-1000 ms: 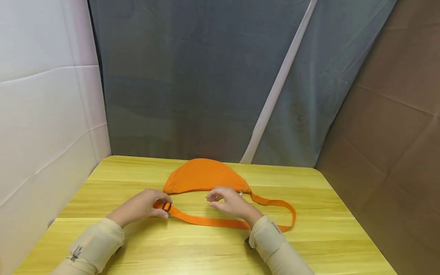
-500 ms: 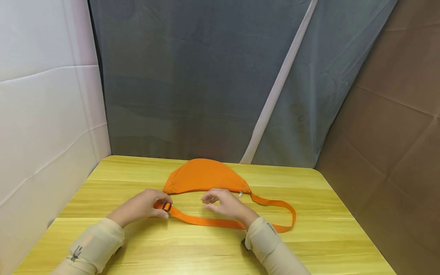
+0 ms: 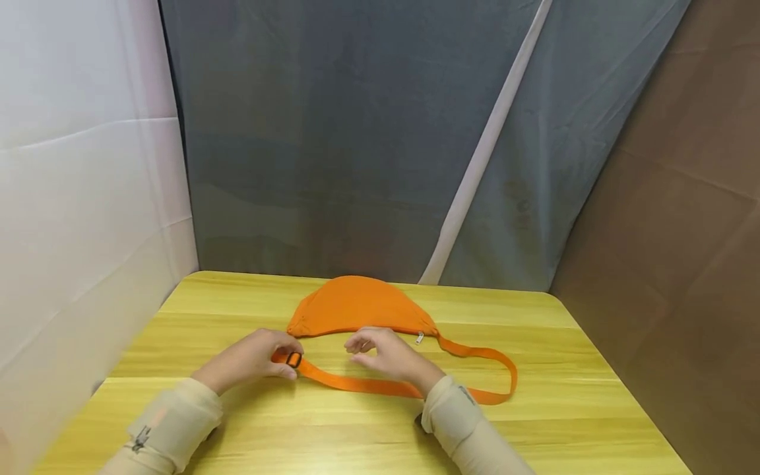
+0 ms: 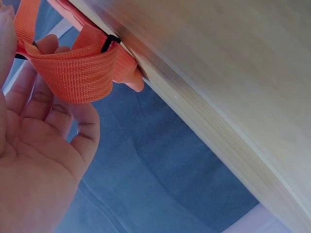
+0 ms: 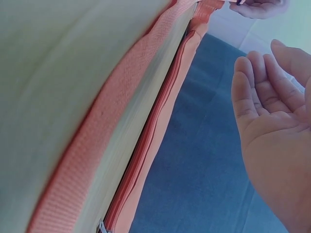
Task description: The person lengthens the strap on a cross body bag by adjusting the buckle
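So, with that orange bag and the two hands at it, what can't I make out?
- Orange bag, head view: its contents, hidden by its own fabric.
- Strap, head view: a stretch hidden behind the right sleeve.
- Dark mark on the left sleeve, head view: too small to read.
- Left hand, right wrist view: cut off by the top edge.
- Zip pull, right wrist view: cut off by the bottom edge.

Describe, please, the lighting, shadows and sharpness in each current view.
Head view: no harsh glare, soft shadow beside the left beige fabric sleeve on the yellow wood-grain table; left wrist view: the orange woven strap sharp, table softer; right wrist view: colours washed out, that strap pinkish.
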Available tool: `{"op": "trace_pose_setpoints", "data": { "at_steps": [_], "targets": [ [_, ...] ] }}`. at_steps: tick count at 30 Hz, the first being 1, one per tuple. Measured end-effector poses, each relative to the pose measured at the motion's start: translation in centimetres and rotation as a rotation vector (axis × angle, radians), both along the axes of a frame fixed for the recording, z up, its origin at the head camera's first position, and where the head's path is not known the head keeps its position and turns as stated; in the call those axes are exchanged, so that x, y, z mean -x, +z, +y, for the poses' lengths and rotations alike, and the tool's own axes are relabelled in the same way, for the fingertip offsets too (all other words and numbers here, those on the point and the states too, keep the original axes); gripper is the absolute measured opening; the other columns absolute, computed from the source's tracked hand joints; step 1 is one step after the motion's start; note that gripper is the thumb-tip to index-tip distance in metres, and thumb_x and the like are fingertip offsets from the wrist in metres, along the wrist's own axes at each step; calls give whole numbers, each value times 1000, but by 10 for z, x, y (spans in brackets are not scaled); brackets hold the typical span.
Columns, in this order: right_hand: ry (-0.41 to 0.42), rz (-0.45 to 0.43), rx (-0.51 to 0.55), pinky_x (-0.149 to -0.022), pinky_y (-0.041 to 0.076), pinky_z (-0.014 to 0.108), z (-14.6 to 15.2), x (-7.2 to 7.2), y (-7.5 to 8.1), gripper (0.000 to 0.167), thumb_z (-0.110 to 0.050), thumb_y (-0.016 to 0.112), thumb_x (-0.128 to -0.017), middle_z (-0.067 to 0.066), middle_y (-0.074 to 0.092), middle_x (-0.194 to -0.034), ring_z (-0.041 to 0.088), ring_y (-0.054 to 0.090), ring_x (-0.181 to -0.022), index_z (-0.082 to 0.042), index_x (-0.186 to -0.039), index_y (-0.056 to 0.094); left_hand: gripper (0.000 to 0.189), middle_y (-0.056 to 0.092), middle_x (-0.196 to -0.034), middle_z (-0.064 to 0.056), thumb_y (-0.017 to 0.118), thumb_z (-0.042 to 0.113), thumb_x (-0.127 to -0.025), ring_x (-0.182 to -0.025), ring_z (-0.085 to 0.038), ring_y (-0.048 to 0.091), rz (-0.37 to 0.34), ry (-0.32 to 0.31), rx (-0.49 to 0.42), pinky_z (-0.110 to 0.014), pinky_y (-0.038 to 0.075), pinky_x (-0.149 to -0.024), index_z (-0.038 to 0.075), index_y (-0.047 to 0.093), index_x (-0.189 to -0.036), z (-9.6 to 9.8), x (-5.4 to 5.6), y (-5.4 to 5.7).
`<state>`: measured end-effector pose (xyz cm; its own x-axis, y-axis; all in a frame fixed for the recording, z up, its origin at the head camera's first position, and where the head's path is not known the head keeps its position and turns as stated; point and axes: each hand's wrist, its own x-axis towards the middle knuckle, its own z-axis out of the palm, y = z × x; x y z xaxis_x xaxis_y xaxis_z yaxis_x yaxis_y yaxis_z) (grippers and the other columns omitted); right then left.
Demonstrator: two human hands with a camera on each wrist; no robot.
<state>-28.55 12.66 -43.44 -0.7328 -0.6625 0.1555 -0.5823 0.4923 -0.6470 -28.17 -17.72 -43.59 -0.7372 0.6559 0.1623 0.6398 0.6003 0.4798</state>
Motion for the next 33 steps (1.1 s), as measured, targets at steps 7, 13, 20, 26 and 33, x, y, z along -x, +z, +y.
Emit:
{"op": "trace_pose_setpoints", "data": {
  "at_steps": [7,13,20,26,33],
  "targets": [
    [17,8,-3,-92,52,30,-4,-1,0,23,-10,69,-98,5,70,-112,4,62,-99,-3,-119,68,33,62,-89,11,85,30,-80,-79,-5,51,-3,4,-12,-28,45,-71,12,73,-105,2,-2,-2],
    [24,11,-1,-93,53,31,-10,-3,4,22,-8,69,-97,3,70,-112,3,62,-99,-2,-119,68,32,61,-88,12,85,30,-81,-78,-4,50,14,-10,-9,-27,44,-71,13,72,-104,2,-1,0],
    [38,27,-13,-93,52,27,-18,-2,4,22,-9,70,-97,0,70,-111,2,62,-99,-3,-119,69,33,62,-89,11,85,31,-81,-78,-5,50,13,-6,-7,-28,45,-71,13,72,-105,3,0,0],
    [54,43,-11,-92,52,27,-23,-2,6,23,-9,70,-97,-1,70,-111,2,62,-99,-3,-119,69,33,63,-89,10,85,31,-80,-78,-5,50,20,-9,-11,-28,45,-71,12,72,-105,3,1,0],
    [49,43,-20,-91,52,26,-28,-4,4,23,-11,70,-97,-1,70,-110,1,62,-98,-4,-119,69,32,62,-88,10,85,31,-80,-78,-4,50,34,-16,-3,-28,45,-71,13,72,-104,3,0,0]
  ]
}}
